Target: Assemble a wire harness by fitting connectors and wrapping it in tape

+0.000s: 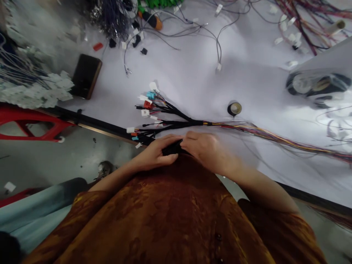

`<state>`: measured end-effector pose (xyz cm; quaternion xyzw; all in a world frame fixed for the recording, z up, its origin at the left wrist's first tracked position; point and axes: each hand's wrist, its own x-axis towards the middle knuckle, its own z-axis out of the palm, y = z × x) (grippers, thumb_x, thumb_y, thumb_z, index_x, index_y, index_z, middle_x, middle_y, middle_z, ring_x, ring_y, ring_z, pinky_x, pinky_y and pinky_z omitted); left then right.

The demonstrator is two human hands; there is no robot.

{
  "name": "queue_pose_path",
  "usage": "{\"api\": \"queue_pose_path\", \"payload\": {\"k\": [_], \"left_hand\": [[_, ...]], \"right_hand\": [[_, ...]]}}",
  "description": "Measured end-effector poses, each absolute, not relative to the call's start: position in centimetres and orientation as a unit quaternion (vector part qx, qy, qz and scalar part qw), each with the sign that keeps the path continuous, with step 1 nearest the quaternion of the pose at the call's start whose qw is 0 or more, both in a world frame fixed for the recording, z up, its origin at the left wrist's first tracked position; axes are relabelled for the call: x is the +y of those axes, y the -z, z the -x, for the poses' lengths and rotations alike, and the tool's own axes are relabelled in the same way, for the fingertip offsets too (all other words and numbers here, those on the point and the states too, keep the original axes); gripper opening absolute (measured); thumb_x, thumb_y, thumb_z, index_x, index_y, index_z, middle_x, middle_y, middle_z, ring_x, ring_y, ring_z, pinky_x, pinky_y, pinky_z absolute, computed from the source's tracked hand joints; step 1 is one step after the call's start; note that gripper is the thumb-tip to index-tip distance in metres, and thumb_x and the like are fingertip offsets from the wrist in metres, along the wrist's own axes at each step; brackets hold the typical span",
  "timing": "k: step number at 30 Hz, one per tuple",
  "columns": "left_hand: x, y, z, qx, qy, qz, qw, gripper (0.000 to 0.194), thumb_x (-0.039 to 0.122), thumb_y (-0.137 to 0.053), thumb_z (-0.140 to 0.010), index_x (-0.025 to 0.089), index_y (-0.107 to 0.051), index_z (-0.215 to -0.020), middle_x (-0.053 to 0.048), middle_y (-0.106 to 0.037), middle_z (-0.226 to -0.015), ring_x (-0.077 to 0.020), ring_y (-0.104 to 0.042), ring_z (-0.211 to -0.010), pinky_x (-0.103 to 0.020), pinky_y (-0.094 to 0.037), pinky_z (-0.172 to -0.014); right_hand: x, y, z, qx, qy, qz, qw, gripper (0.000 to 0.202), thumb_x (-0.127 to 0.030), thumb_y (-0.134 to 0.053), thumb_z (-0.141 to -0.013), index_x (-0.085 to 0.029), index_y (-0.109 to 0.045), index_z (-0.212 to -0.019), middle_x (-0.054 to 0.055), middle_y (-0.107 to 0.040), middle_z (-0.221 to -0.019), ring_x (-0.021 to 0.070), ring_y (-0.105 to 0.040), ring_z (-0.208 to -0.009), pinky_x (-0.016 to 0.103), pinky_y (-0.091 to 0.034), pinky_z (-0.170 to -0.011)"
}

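My left hand [161, 152] is at the table's front edge, thumb and fingers curved around something dark [173, 147] whose kind I cannot make out. My right hand [202, 148] is closed in a pinch against the right end of that dark thing. Just beyond both hands lies a wire harness [181, 125], its branches wrapped in black tape. On the left the branches fan out to white connectors [130, 130], a red connector [147, 105] and a light-blue connector [150, 95]. Rightwards, the harness continues as loose coloured wires [269, 136].
A tape roll [235, 108] sits beyond the harness. Dark phone-like slab [87, 76] and piled white connectors [41, 90] lie at left. Orange-and-black tool handle [154, 21] and thin grey wires [217, 40] are farther back. More rolls [316, 83] stand right; a red frame [33, 123] borders the table.
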<state>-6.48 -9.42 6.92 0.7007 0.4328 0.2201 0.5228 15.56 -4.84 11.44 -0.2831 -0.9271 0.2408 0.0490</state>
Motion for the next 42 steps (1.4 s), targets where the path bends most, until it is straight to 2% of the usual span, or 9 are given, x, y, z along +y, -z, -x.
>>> {"api": "queue_pose_path", "payload": {"k": [4, 10, 17, 21, 25, 28, 31, 33, 42], "left_hand": [[-10.1, -6.6, 6.3, 0.427, -0.192, -0.688, 0.555, 0.043, 0.033, -0.058, -0.087, 0.018, -0.059, -0.127, -0.008, -0.065, -0.127, -0.0249, -0.062, -0.115, -0.038, -0.048, -0.103], [-11.0, -6.9, 5.6, 0.41, -0.165, -0.67, 0.597, 0.034, 0.026, -0.055, -0.087, 0.017, -0.062, -0.12, -0.006, -0.068, -0.117, -0.0225, -0.063, -0.108, -0.036, -0.049, -0.098], [-11.0, -7.0, 5.5, 0.412, -0.168, -0.678, 0.585, 0.035, 0.029, -0.056, -0.086, 0.019, -0.063, -0.119, -0.007, -0.067, -0.113, -0.0234, -0.063, -0.105, -0.037, -0.049, -0.094], [-10.9, -7.2, 5.4, 0.409, -0.166, -0.666, 0.602, 0.038, 0.031, -0.057, -0.085, 0.02, -0.062, -0.121, -0.007, -0.068, -0.116, -0.024, -0.063, -0.105, -0.038, -0.049, -0.094], [-10.9, -7.6, 5.2, 0.415, -0.155, -0.662, 0.605, 0.039, 0.026, -0.058, -0.084, 0.019, -0.062, -0.122, -0.006, -0.068, -0.117, -0.0223, -0.064, -0.105, -0.035, -0.049, -0.094], [-11.0, -7.9, 4.9, 0.408, -0.146, -0.659, 0.615, 0.039, 0.024, -0.059, -0.082, 0.019, -0.062, -0.121, -0.006, -0.068, -0.12, -0.0219, -0.064, -0.106, -0.035, -0.049, -0.095], [-11.2, -7.9, 4.5, 0.411, -0.15, -0.662, 0.609, 0.035, 0.026, -0.059, -0.083, 0.018, -0.063, -0.116, -0.007, -0.068, -0.116, -0.0226, -0.063, -0.107, -0.037, -0.048, -0.097], [-11.3, -7.9, 4.3, 0.418, -0.15, -0.67, 0.594, 0.031, 0.027, -0.058, -0.083, 0.017, -0.063, -0.112, -0.007, -0.069, -0.11, -0.023, -0.064, -0.104, -0.038, -0.048, -0.097], [-10.4, -8.0, 4.4, 0.417, -0.211, -0.712, 0.524, 0.043, 0.03, -0.058, -0.081, 0.018, -0.058, -0.122, -0.009, -0.064, -0.118, -0.0255, -0.061, -0.108, -0.039, -0.049, -0.096]], "right_hand": [[-5.4, -12.3, -15.1, -0.943, -0.211, 0.255, -0.041, 0.017, -0.01, -0.052, -0.09, -0.02, -0.064, -0.086, 0.003, -0.066, -0.087, 0.0142, -0.054, -0.068, 0.029, -0.038, -0.062], [-6.1, -11.4, -14.9, -0.939, -0.268, 0.208, -0.056, 0.018, -0.012, -0.047, -0.092, -0.017, -0.064, -0.089, 0.005, -0.065, -0.09, 0.0173, -0.058, -0.077, 0.03, -0.042, -0.07], [-7.0, -8.7, -16.0, -0.804, -0.468, 0.338, 0.142, 0.01, -0.014, -0.059, -0.089, -0.015, -0.066, -0.082, 0.001, -0.065, -0.082, 0.01, -0.058, -0.071, 0.022, -0.044, -0.066], [-6.9, -8.3, -17.1, -0.753, -0.527, 0.355, 0.17, 0.01, -0.02, -0.063, -0.09, -0.017, -0.07, -0.085, 0.0, -0.069, -0.081, 0.0105, -0.063, -0.072, 0.023, -0.047, -0.068], [-7.1, -9.0, -17.7, -0.812, -0.467, 0.316, 0.152, 0.013, -0.022, -0.059, -0.094, -0.018, -0.071, -0.093, 0.003, -0.07, -0.089, 0.0123, -0.064, -0.078, 0.025, -0.049, -0.072], [-7.5, -10.1, -17.4, -0.874, -0.381, 0.294, 0.069, 0.02, -0.019, -0.051, -0.097, -0.016, -0.07, -0.09, 0.005, -0.069, -0.089, 0.0127, -0.061, -0.073, 0.025, -0.045, -0.065], [-7.8, -11.1, -16.8, -0.923, -0.282, 0.261, -0.018, 0.017, -0.011, -0.051, -0.092, -0.015, -0.066, -0.085, 0.005, -0.066, -0.085, 0.0145, -0.057, -0.065, 0.029, -0.039, -0.058], [-7.8, -11.2, -16.4, -0.937, -0.25, 0.245, -0.019, 0.015, -0.008, -0.053, -0.088, -0.016, -0.064, -0.083, 0.005, -0.065, -0.082, 0.0152, -0.054, -0.063, 0.031, -0.037, -0.057], [-6.9, -9.0, -17.3, -0.735, -0.499, 0.391, 0.238, 0.01, -0.019, -0.06, -0.088, -0.017, -0.065, -0.08, -0.001, -0.063, -0.077, 0.0099, -0.057, -0.069, 0.022, -0.044, -0.065]]}}
